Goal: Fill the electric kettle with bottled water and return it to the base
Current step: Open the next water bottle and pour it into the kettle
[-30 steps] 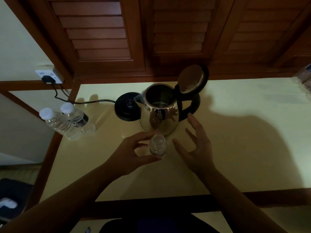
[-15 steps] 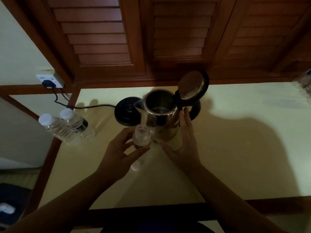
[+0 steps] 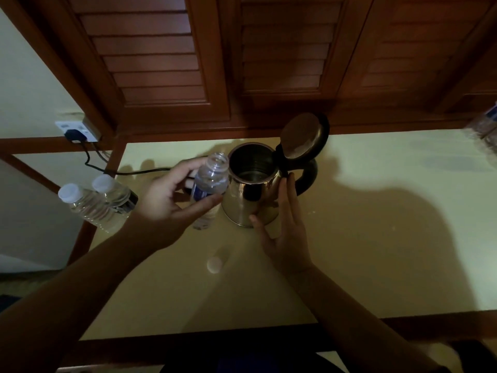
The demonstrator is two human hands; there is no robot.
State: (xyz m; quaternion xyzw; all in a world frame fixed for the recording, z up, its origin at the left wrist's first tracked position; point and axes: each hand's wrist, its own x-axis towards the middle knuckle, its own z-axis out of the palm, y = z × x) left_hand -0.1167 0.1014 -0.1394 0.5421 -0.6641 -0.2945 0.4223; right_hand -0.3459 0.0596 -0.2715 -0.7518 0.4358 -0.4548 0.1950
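Steel kettle point(image 3: 251, 195) stands open on the table point(image 3: 376, 238); our left hand point(image 3: 166, 200) grips the uncapped bottle point(image 3: 209, 181) beside its rim, our right hand point(image 3: 282, 224) flat against it. A hasty tilt could spill water outside.

Your left hand point(image 3: 164, 200) grips an uncapped clear plastic water bottle point(image 3: 208, 184), its mouth just beside the rim of a steel electric kettle point(image 3: 250, 195) with its lid open; your right hand point(image 3: 285, 224) lies flat-fingered against the kettle's side on the pale yellow tabletop point(image 3: 376, 251).
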